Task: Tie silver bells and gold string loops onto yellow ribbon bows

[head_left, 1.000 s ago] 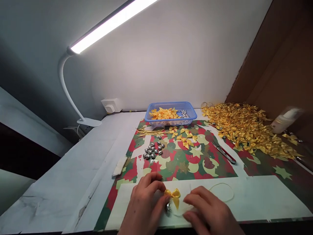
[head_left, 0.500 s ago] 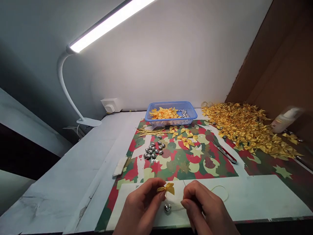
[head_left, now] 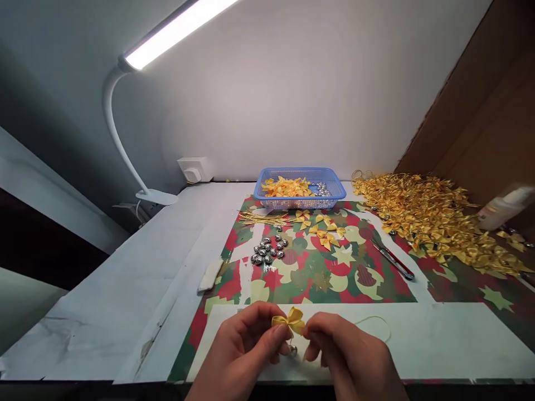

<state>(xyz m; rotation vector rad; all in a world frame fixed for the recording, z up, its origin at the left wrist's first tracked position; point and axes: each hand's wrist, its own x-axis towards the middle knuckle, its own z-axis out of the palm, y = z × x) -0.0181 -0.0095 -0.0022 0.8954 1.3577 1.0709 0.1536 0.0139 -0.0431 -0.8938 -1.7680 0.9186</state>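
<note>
The left hand (head_left: 240, 351) rises from the lower edge and angles inward, its back turned outward. Its index finger (head_left: 258, 310) arches forward while its thumb (head_left: 267, 344) reaches up toward it in a pinch, nail showing; the other fingertips curl beneath. The right hand (head_left: 355, 351) slants in from the opposite side, knuckles up, its index finger (head_left: 328, 321) bent toward the left hand, its lower fingers folded under. The fingertips of both hands nearly meet, and both hands are bare.
</note>
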